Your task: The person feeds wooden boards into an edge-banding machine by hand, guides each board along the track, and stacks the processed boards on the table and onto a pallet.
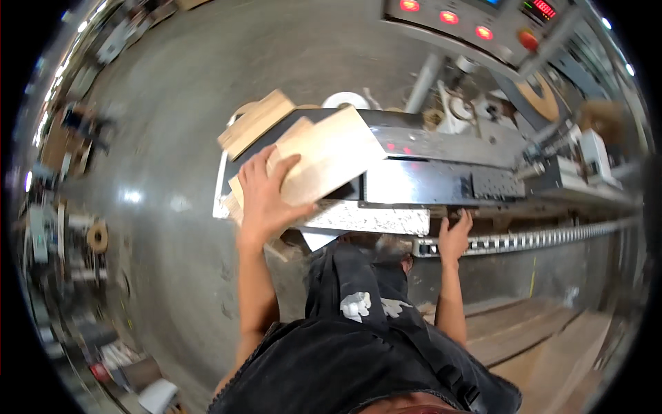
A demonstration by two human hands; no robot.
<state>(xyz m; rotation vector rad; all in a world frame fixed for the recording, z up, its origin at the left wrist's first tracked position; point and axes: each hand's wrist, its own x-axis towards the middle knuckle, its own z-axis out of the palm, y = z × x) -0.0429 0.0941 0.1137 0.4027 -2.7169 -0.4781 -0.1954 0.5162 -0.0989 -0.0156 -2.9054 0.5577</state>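
Note:
A pale rectangular wooden board (338,152) lies tilted over the left end of the machine table. My left hand (265,193) grips its left end, with fingers across the top face and the thumb along the near edge. Under and behind it, part of another wooden piece (298,129) shows. One more light board (258,124) rests at the table's far left corner. My right hand (455,238) is at the near edge of the metal machine bed (434,181), thumb and fingers apart, with nothing visible between them; some fingertips are hard to make out.
A control panel (455,34) with lit red buttons overhangs the far right. A slotted conveyor rail (531,239) runs off to the right below the bed. Long wooden planks (538,338) lie at lower right. A white roll (346,101) sits behind the table.

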